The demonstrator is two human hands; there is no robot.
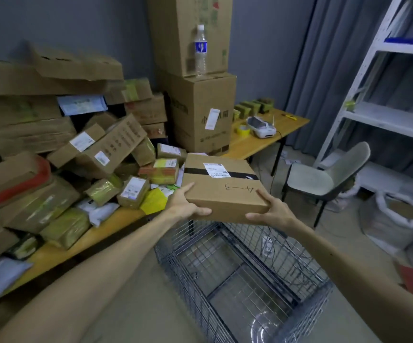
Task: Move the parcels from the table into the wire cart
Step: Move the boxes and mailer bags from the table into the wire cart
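- A person holds a flat cardboard box (221,191) in the air at the centre of the view, roughly level, with its label facing up.
- The left hand (185,204) clamps the box's near left corner, with the thumb on top and the fingers curled round the front face.
- The right hand (272,209) clamps the near right corner in the same way.
- The wire cart (175,258) stands on the floor at 6 o'clock, below the box's near edge and apart from it.
- The table (76,241) runs from 8 o'clock to 1 o'clock, with parcels (96,154) heaped on it at 9 to 10 o'clock.
- The step in hand appears to be carrying this box from the table to the cart. Many parcels remain, so the task looks barely begun.
- The next move likely calls for lowering the box level between the cart's walls, then releasing both hands once it rests on the bottom.
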